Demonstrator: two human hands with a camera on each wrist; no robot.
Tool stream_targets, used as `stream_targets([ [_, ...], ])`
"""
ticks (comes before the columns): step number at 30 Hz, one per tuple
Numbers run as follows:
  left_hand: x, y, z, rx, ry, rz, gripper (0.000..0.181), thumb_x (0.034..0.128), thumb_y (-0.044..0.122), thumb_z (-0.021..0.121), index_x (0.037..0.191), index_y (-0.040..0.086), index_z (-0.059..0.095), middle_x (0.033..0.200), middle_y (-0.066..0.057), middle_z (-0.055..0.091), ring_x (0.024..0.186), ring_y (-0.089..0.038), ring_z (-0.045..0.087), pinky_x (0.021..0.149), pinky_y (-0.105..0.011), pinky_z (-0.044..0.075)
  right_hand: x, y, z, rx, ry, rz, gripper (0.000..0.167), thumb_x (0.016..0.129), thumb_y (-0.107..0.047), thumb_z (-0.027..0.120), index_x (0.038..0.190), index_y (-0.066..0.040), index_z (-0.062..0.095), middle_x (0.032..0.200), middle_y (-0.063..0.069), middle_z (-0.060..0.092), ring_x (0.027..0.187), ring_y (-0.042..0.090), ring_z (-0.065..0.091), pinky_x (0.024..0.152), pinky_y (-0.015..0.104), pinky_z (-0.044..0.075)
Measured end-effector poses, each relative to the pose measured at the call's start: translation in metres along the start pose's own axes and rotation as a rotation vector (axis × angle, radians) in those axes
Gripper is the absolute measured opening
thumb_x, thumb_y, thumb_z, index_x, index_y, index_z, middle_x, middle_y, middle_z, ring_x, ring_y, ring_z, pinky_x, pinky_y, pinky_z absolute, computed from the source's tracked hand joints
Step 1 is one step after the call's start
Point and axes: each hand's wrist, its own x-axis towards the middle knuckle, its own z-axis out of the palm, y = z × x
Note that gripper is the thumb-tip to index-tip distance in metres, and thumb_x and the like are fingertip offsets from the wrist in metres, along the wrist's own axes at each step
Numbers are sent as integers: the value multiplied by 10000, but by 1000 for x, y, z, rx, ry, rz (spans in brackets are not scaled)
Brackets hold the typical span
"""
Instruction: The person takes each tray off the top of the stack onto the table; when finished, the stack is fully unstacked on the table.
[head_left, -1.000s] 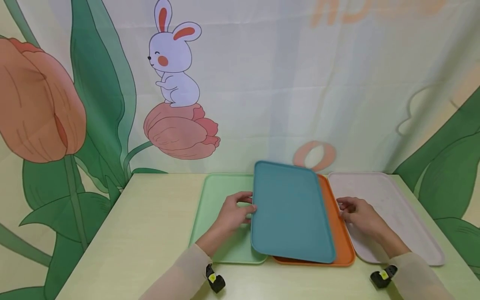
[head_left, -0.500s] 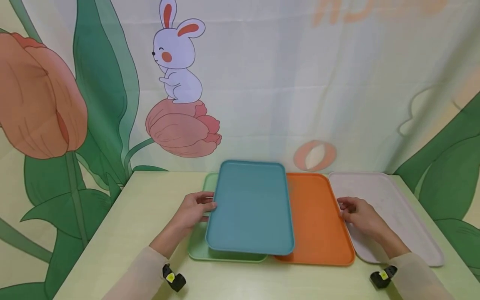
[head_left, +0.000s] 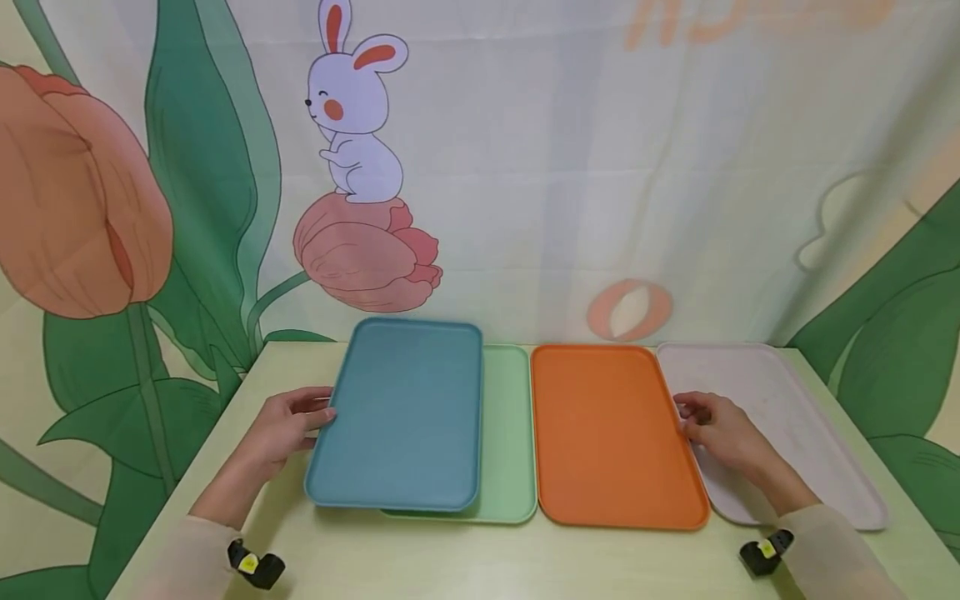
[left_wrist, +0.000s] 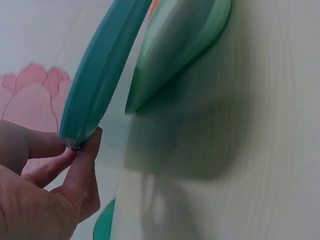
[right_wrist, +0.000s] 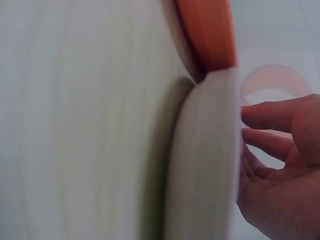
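Observation:
My left hand (head_left: 279, 427) pinches the left rim of a blue tray (head_left: 401, 417), thumb on top and fingers beneath. The tray hangs above the table, partly covering a light green tray (head_left: 510, 433). In the left wrist view the grip on the blue tray (left_wrist: 102, 75) shows at its edge, with a shadow below. My right hand (head_left: 723, 432), fingers loosely bent, rests where an orange tray (head_left: 618, 437) meets a pale pinkish tray (head_left: 780, 433). In the right wrist view the right hand's fingertips are partly hidden behind the pale tray's rim (right_wrist: 205, 160).
The green, orange and pale trays lie side by side on the light wooden table (head_left: 480, 562). Behind the table hangs a cloth backdrop (head_left: 525, 167) printed with a rabbit and tulips. Each wrist wears a small black camera (head_left: 258, 568).
My left hand has carried the blue tray leftward, from over the orange tray across the green one to its left side. The orange tray is now fully uncovered. My right hand stays put.

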Motion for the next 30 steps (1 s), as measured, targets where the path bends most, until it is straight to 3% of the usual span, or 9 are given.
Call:
stream_targets([
  [9, 7, -31, -63, 29, -2, -57, 571, 1099, 135, 576, 1589, -82, 377, 1517, -348, 457, 1012, -74, 675, 863, -314, 622, -13, -12, 2, -15, 9, 43, 476, 930, 41, 643, 1386, 148, 560, 1113, 217, 645, 917, 272, 606, 714, 259, 546],
  [15, 14, -45, -96, 101, -3, -97, 581, 1115, 189, 558, 1597, -75, 369, 1528, -343, 444, 1047, -82, 649, 830, -278, 592, -24, -18, 5, -6, 22, 62, 468, 932, 54, 640, 1384, 147, 564, 1113, 211, 648, 903, 254, 610, 702, 250, 545],
  [20, 21, -52, -112, 131, 17, -121, 595, 1112, 211, 564, 1602, -64, 370, 1543, -328, 435, 1234, -304, 604, 878, -335, 563, -30, -23, 6, 1, 31, 66, 465, 928, 62, 641, 1374, 162, 558, 1104, 221, 646, 888, 251, 610, 677, 254, 547],
  [23, 26, -54, -118, 135, 30, -123, 584, 1111, 194, 560, 1595, -74, 373, 1534, -339, 436, 1328, -432, 524, 982, -479, 547, -33, -26, 6, -1, 34, 70, 464, 929, 61, 644, 1373, 163, 556, 1101, 220, 646, 887, 251, 611, 674, 256, 547],
  [27, 33, -57, -122, 159, 66, -115, 544, 1106, 160, 558, 1571, -82, 414, 1505, -347, 458, 1374, -479, 457, 1082, -605, 458, -36, -29, 8, -7, 42, 71, 455, 927, 61, 647, 1364, 161, 566, 1094, 217, 651, 888, 252, 614, 683, 258, 543],
  [30, 39, -61, -123, 198, 99, -99, 507, 1100, 129, 557, 1547, -85, 453, 1486, -346, 485, 1372, -480, 458, 1067, -573, 457, -38, -31, 11, -11, 44, 83, 453, 928, 60, 643, 1366, 154, 572, 1103, 210, 654, 899, 252, 615, 696, 254, 544],
])
